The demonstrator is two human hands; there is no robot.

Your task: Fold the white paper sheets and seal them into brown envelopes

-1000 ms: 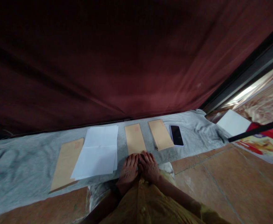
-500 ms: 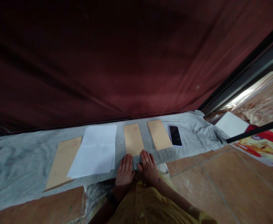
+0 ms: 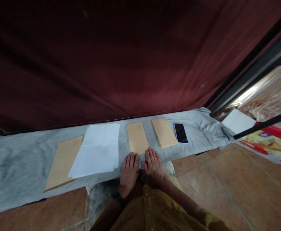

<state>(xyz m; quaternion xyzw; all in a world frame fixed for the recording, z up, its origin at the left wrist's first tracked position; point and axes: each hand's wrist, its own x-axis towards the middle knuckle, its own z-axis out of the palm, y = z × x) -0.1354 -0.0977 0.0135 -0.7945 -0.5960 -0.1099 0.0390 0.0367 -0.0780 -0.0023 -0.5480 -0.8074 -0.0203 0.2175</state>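
My left hand (image 3: 129,171) lies flat, palm down, on the grey cloth (image 3: 152,133), fingertips at the near left corner of a brown envelope (image 3: 137,136). Beside it my right hand (image 3: 153,165) rests flat as well, its fingertips at that envelope's near right corner. Neither hand grips anything. A stack of brown envelopes (image 3: 163,132) lies to the right, with a dark-screened phone (image 3: 181,133) just past it. On the left are white paper sheets (image 3: 98,154) with a crease across, partly covering more brown envelopes (image 3: 62,163).
A dark red curtain (image 3: 130,70) hangs behind the cloth-covered surface. Tiled floor (image 3: 214,183) shows at the near side. At the right stand a dark metal bar (image 3: 265,124), a white box (image 3: 238,121) and a red and yellow printed package (image 3: 272,142).
The whole view has shifted, so the cloth and papers sit slightly higher in the picture. Both hands stay flat near the envelope's edge; nothing has been picked up.
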